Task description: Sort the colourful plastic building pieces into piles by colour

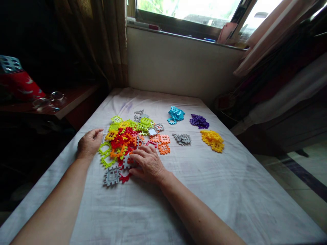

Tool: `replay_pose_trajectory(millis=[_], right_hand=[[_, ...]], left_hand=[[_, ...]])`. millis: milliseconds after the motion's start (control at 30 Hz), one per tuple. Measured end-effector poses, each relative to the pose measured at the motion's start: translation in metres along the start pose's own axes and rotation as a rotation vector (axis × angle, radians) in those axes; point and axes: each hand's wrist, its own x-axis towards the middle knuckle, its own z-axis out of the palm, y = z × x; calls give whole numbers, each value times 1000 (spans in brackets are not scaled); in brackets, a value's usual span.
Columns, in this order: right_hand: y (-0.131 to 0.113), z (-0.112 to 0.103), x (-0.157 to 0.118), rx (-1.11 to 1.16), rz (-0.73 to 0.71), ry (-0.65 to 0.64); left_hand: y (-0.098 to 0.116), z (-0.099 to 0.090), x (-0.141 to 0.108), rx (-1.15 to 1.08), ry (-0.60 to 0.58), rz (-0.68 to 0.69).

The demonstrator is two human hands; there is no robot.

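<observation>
A mixed pile of plastic interlocking tiles [125,136] in red, orange, lime, yellow and grey lies on the cloth-covered table. My left hand [89,144] rests at the pile's left edge, fingers loosely bent and nothing visible in them. At the near right side of the pile, my right hand [148,163] has its fingers and thumb closed on a grey interlocking tile [126,161], partly covered by the fingertips. A grey window-shaped tile [112,176] lies in front of it, and orange tiles [164,148] lie just beyond the right hand.
Sorted by colour, right of the pile, are blue tiles [175,114], purple tiles [199,121], yellow tiles [212,140] and a small grey heap [182,139]. Eyeglasses [48,101] and a red container [20,83] stand on a side desk at left. A wall and window border the far edge.
</observation>
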Motion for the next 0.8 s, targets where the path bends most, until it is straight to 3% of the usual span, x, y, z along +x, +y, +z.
replay_pose_trajectory(millis=[133,267,433,533,633,800], right_hand=[[1,4,-1,7,40,15],[19,-7,-6,-50,113,216],[83,-43,-40,-291,520,556],[116,-59,-68,-406,778,664],[128,-62,-86,-410,858,666],[120,-55,-88,-355,769,561]], left_hand=[[1,-1,0,7,-20,-11],[1,-2,0,1,-14,-17],[-2,-2,1,-11,-19,23],[0,-3,1,12,-24,5],[2,-4,0,22,-7,-8],[3,-4,0,23,13,-1]])
